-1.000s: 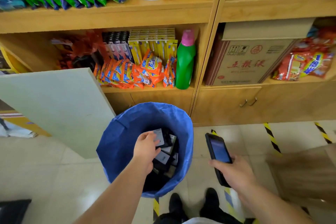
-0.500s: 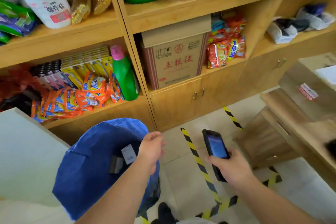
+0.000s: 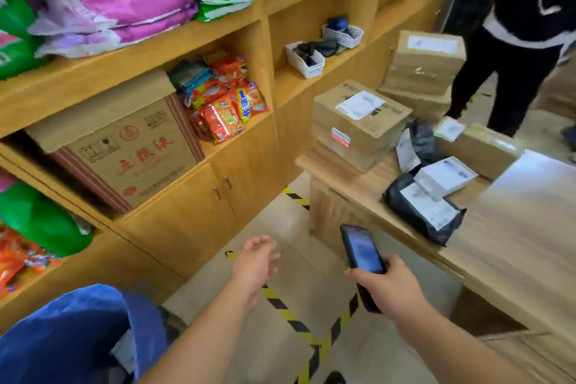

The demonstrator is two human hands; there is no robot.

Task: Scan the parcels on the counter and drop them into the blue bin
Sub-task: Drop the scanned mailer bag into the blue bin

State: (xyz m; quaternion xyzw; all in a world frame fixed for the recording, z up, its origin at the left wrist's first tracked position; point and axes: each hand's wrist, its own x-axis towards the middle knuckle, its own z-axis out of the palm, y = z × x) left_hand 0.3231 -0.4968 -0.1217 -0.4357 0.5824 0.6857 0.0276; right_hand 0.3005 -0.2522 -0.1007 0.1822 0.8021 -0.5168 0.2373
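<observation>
Black parcel (image 3: 425,212) on worktop (image 3: 514,246), ahead-right, long axis running away-left to near-right. Right hand (image 3: 386,287) nearer, gripping scanner (image 3: 361,256). Left hand (image 3: 255,262) empty, fingers loosely spread. Blue bin (image 3: 71,333) lower left.

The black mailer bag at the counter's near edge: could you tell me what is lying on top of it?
A small white box rests on the black mailer bag's far end, beside the bag's own white label. The part beneath it is hidden.
</observation>
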